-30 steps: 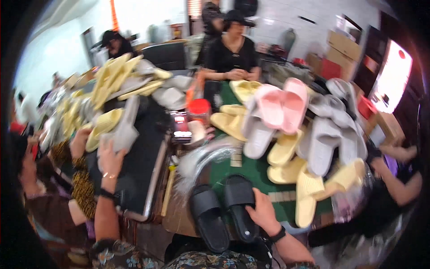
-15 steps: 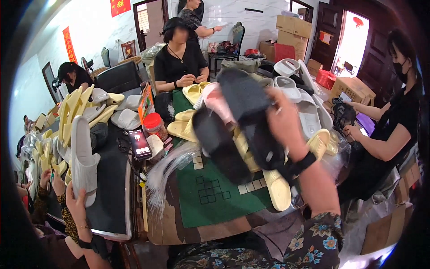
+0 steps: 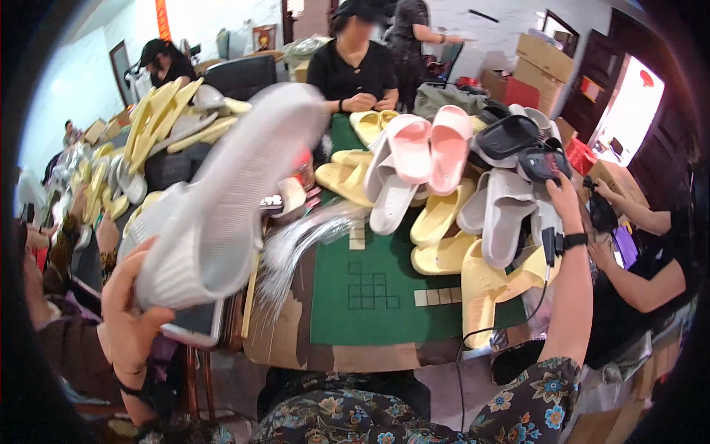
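While held, grey slipper point(image 3: 240, 166) slants, heel uppermost

A single view is given, taken through the left one of two fisheye cameras worn side by side on the head. The scene is looked down upon from above the patterned shirt point(image 3: 340, 411), which is seen at the lower edge. The lens is faced forward across the surface point(image 3: 285, 337), whose near edge is curved by the wide glass. Both hands point(image 3: 133, 314) are taken in, one at either side, and the grey slippers point(image 3: 240, 174) at the left are held closest, so they are shown large. Farther off, a seated person point(image 3: 355, 78) is faced, and the pale wall point(image 3: 488, 41) is reached. The picture is rimmed in black, and the bright doorway point(image 3: 629, 115) is tilted near the right rim.
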The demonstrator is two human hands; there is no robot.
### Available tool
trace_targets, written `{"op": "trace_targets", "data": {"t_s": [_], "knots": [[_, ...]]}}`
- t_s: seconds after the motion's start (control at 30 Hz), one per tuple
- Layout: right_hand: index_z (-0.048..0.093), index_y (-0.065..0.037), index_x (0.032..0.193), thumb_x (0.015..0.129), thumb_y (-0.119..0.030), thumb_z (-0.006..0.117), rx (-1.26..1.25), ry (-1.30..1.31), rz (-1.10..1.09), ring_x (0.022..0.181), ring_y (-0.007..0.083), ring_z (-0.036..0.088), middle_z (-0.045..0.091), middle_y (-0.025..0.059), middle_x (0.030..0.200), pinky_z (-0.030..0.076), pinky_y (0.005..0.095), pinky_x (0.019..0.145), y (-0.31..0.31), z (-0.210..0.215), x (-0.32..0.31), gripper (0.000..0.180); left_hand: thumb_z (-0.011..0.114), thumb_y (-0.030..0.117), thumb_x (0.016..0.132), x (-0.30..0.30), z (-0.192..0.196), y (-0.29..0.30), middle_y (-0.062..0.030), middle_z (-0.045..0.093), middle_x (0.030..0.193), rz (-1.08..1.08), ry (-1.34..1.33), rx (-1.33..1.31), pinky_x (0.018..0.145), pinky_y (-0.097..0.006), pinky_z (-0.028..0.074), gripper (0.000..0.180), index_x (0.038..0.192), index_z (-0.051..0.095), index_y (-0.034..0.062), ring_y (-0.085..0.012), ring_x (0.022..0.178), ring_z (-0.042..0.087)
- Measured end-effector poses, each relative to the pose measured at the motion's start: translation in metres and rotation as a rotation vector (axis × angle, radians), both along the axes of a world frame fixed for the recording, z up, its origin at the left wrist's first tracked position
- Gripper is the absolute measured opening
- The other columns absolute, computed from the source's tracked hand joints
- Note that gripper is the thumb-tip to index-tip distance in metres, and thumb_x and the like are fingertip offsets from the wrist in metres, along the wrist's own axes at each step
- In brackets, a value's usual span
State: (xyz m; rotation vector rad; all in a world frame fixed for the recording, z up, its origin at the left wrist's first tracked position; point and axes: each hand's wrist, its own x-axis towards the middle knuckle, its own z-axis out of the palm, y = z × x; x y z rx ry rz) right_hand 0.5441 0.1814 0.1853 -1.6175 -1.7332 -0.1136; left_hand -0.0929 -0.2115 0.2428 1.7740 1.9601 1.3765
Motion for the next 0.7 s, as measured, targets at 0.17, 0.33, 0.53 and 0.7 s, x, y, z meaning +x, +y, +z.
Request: {"op": "trace_targets", "data": {"t_s": [0.17,0.33,0.53,0.7], "knots": [[0.060,0.000,0.114,0.090,-0.022,0.059,0.302,-0.085,-0.037,0.099,0.0287,0.061,0.063,0.0173,0.110,0.047,0.0347,0.087,-0.043,-0.006,-0.017,0.032,0.081,0.023,0.068,0.048,0.002,0.063,-0.0218,0.049,0.135,-0.768,0.244,-0.218,0.102,-0.040,0.041,0.062,0.120,0.057,-0.0001,-0.0354,0.125,0.049],[0.062,-0.005,0.111,0.087,-0.011,0.061,-0.279,0.049,0.534,0.090,0.0197,0.061,0.064,0.0096,0.101,0.047,0.0311,0.080,-0.114,-0.038,-0.151,0.024,0.068,0.010,0.074,0.077,-0.097,0.125,-0.0221,0.047,0.135,-0.929,0.470,-0.188,0.105,-0.044,0.038,0.053,0.124,0.053,0.0009,-0.0382,0.126,0.044],[0.043,0.002,0.133,0.078,-0.031,0.070,-0.636,-0.082,0.784,0.120,0.0396,0.046,0.051,0.0247,0.128,0.037,0.0434,0.103,-0.186,-0.126,-0.209,0.070,0.070,0.014,0.078,0.112,-0.176,0.126,-0.0236,0.041,0.137,-0.438,0.337,-0.207,0.106,-0.045,0.035,0.067,0.136,0.039,0.0002,-0.0413,0.126,0.040],[0.041,0.004,0.134,0.075,-0.032,0.071,-0.629,-0.101,0.605,0.118,0.0420,0.046,0.050,0.0261,0.129,0.038,0.0449,0.101,-0.190,-0.170,-0.222,0.074,0.074,0.042,0.077,0.115,-0.220,0.076,-0.0290,0.031,0.143,-0.266,-0.074,-0.267,0.110,-0.046,0.029,0.089,0.141,0.030,-0.0022,-0.0430,0.134,0.031]]}}
